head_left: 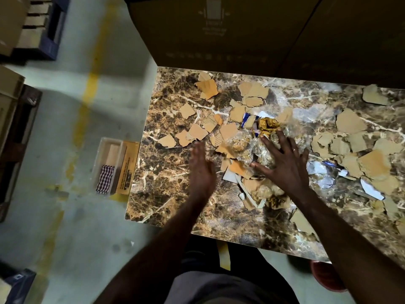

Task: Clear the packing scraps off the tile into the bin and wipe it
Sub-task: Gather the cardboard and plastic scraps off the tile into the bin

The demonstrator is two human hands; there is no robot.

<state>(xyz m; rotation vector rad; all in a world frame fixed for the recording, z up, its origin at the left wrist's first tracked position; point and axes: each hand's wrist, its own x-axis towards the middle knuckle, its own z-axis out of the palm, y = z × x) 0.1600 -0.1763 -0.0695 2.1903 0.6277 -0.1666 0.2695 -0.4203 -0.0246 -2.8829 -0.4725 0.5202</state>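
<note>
A brown marble-patterned tile lies flat before me, strewn with several torn cardboard scraps, crumpled clear plastic wrap, a gold foil wad and white paper bits. My right hand rests flat with fingers spread on the heap of plastic and card in the middle. My left hand hovers edge-on just left of that heap, fingers straight and blurred by motion. A red bin peeks out under the tile's near edge at the right.
A clear plastic tray on the floor left of the tile holds a checked cloth and a wooden block, with a yellow box beside it. Large cardboard cartons stand behind the tile. More boxes line the left wall.
</note>
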